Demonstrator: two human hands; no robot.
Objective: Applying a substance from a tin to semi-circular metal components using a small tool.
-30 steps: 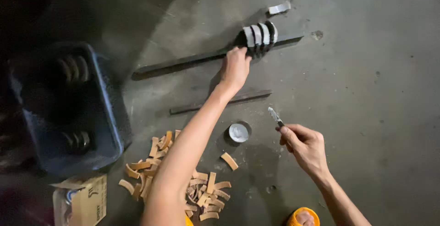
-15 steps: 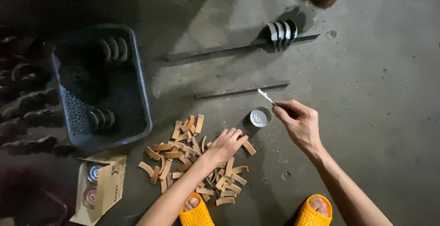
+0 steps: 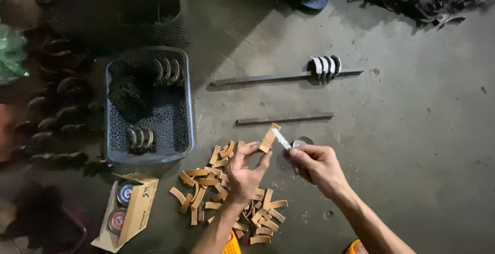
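One curved tan strip (image 3: 268,138) pinched, left hand (image 3: 243,173); right hand (image 3: 317,165) holds pale brush (image 3: 281,138).

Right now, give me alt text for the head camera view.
Left hand holds up a tan curved strip while the right hand brings a small white applicator to it, above a pile of tan strips on the concrete floor.
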